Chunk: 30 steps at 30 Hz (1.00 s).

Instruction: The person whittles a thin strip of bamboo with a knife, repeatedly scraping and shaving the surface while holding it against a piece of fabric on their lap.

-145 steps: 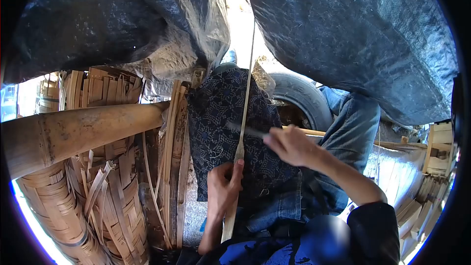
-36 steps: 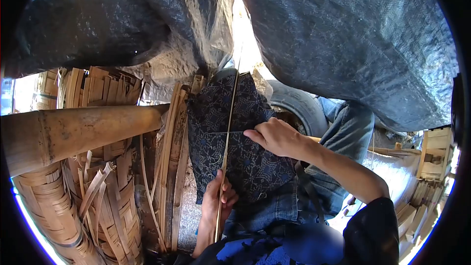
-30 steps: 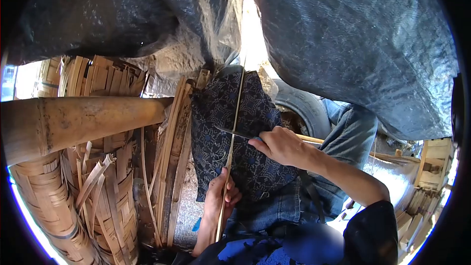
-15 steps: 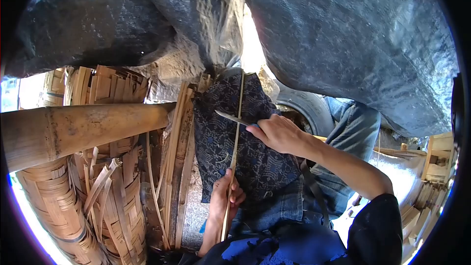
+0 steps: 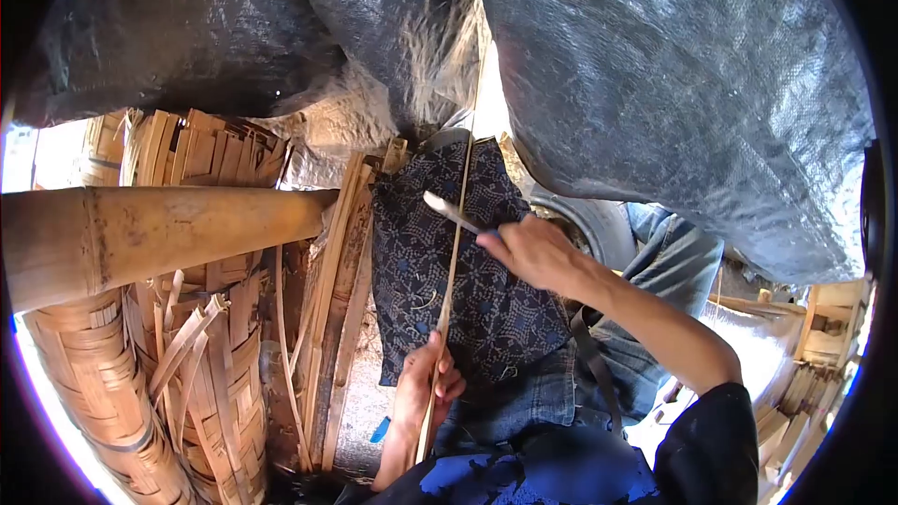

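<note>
My left hand (image 5: 423, 387) is closed round the lower part of a long thin bamboo strip (image 5: 452, 266), near my lap. The strip runs up over a dark patterned cloth (image 5: 412, 266) spread across my legs. In my right hand (image 5: 541, 254) is a knife (image 5: 453, 213), gripped by its handle. Its blade points up and left and crosses the strip in this view, with bright light on the tip. The handle is mostly hidden by my fingers.
A thick bamboo pole (image 5: 187, 236) juts in from the left over woven bamboo rolls (image 5: 89, 365). Split bamboo slats (image 5: 329, 318) stand beside the cloth. A dark tarp (image 5: 673, 84) hangs overhead; a tyre (image 5: 608, 229) lies beyond my knee.
The knife blade has tilted and its face now catches the light, with its tip slightly farther right and higher. Both hands keep their grip; the whole view has shifted a little.
</note>
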Tool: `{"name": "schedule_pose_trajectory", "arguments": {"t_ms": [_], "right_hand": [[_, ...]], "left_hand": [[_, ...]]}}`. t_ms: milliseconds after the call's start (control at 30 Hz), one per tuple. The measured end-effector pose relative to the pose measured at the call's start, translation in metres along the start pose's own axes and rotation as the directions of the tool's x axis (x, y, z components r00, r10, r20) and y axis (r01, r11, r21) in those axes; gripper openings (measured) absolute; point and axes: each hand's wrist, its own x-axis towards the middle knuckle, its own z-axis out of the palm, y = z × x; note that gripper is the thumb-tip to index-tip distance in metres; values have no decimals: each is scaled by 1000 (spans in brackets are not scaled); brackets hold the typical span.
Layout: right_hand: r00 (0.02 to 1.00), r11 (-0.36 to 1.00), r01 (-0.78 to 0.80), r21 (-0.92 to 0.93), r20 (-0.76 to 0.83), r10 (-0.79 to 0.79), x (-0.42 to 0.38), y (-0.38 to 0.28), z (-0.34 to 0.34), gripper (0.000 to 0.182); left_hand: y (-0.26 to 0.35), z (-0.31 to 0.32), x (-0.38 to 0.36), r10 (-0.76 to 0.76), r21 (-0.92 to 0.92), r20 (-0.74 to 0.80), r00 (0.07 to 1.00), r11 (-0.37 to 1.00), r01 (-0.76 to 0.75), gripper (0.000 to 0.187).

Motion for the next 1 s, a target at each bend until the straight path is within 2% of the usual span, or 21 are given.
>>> {"name": "schedule_pose_trajectory", "arguments": {"t_ms": [33,133,167,233,267,300,333,367,467,500,533,600,633,667,733,767,800,867,900,933,1000], "right_hand": [[995,995,-99,25,36,98,10,3,-5,53],[968,983,183,-22,-173,-184,19,25,6,55],[967,982,185,-21,-173,-186,13,26,8,55],[995,980,92,174,27,-98,-5,2,-8,54],[981,983,0,186,192,-36,-15,-2,-4,50],[975,972,219,87,-52,-215,-28,-3,8,49],[877,916,397,-56,-270,-397,-38,-1,20,48],[787,874,447,-190,-380,-486,-39,3,28,47],[833,912,395,-110,-375,-406,-36,-2,21,38],[812,907,360,-219,-405,-420,-31,-3,23,49],[813,910,352,-217,-410,-412,-23,2,22,49],[958,981,191,-32,-210,-193,-4,11,18,53],[898,950,300,-85,-312,-311,-1,11,16,55],[899,951,297,-80,-312,-307,1,11,14,55],[984,988,154,3,-87,-153,4,9,5,51],[911,946,318,-64,-256,-324,4,16,12,54],[910,946,316,-71,-257,-324,4,14,9,54],[986,990,120,-74,-105,-127,6,7,2,56],[992,990,-104,96,85,96,16,6,-5,57],[1000,997,-27,71,-8,27,23,16,0,60],[989,991,135,-2,-53,-135,28,29,0,56]], "left_hand": [[-5,0,-7,-21,12,-28,999,1000,21,41],[-8,-5,-16,-49,1,-82,995,999,49,42],[-11,-11,-14,-39,-30,-36,999,999,38,42],[-10,-14,-11,-17,-69,25,1000,997,18,42],[-9,-14,-11,-29,-79,18,999,996,30,42],[-9,-15,-12,-45,-90,7,999,995,46,42],[-10,-17,-12,-48,-96,3,999,994,48,42],[-11,-17,-11,-54,-102,22,998,993,56,42],[-11,-21,-10,-64,-89,46,997,994,68,42],[-10,-22,-10,-54,-89,47,997,994,58,41],[-11,-22,-14,-59,-82,48,997,995,63,41],[-12,-24,-22,-75,-62,28,997,995,76,41],[-13,-28,-24,-74,-66,27,997,995,76,41],[-13,-29,-24,-77,-64,23,997,995,79,41],[-14,-29,-24,-72,-134,56,996,988,79,42],[-14,-28,-23,-73,-135,62,995,987,81,42],[-14,-28,-23,-82,-150,56,995,985,90,43],[-15,-28,-28,-87,-168,48,995,981,94,44],[-16,-29,-33,-103,-135,23,994,985,105,45],[-17,-29,-38,-118,-98,-4,993,988,117,46],[-17,-30,-45,-123,-85,-25,992,989,120,46]]}}
